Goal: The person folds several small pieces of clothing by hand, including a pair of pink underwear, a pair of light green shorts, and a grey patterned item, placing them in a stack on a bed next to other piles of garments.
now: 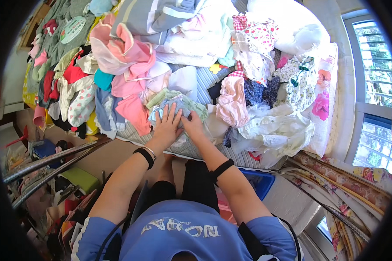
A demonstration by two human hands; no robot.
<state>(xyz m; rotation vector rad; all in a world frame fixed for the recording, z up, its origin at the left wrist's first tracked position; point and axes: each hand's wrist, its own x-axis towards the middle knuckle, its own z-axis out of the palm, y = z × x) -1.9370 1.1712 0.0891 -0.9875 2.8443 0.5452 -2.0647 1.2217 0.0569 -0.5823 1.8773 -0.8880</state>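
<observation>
My left hand [167, 126] lies palm down, fingers spread, on a small folded blue garment [179, 101]. Right beside it, my right hand [192, 124] meets the garment's edge; its fingertips are partly hidden, so I cannot tell whether it pinches the cloth. Under the blue piece lies a light green garment [198, 109]. A coral-pink cloth [135, 112] is to the left of my hands. To their right is a bunched pale pink garment [232, 102], with a sheer white garment [274, 130] further right.
Heaped clothes cover much of the striped mattress [204, 85], including a pink hooded piece [124, 49]. A metal rail [52, 160] crosses the left side above cluttered belongings. A blue plastic bin [264, 182] stands below the mattress edge. Floral curtains [346, 192] hang by the window [375, 65].
</observation>
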